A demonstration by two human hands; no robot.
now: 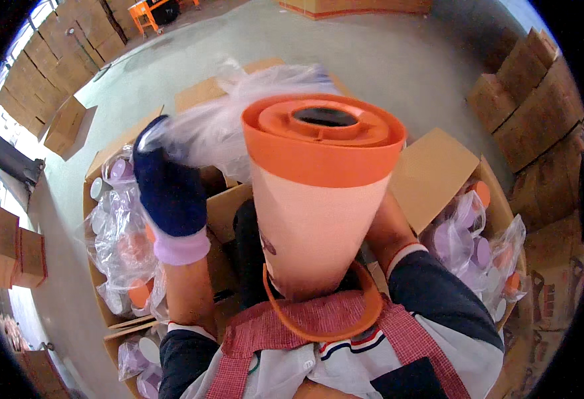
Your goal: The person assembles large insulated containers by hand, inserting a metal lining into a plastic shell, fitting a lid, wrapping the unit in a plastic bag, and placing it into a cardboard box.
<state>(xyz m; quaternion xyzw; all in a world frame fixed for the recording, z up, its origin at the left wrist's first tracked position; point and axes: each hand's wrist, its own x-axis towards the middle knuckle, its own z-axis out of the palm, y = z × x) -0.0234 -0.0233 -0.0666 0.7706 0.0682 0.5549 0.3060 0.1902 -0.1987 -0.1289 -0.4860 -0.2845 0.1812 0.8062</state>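
In front of my chest is a pink tapered container (pixel 318 219) with a broad orange rim at its upper end. A round dark opening shows in its orange end face, and an orange loop handle (pixel 371 299) hangs at its lower end against my apron. My left hand (pixel 169 183), in a dark blue glove with a lilac cuff, is raised to the left of it and closed on a clear plastic bag (pixel 215 126). The bag spreads behind the container's rim. My right forearm (pixel 391 229) reaches behind the container, which hides my right hand.
Open cartons on the left (pixel 94 279) and right (pixel 494 179) hold several bagged lilac, white and orange containers. Raised carton flaps (pixel 438 163) stand close by. Stacked boxes line the right side (pixel 538 113) and far left (pixel 49 63). An orange cart (pixel 145 16) stands far back.
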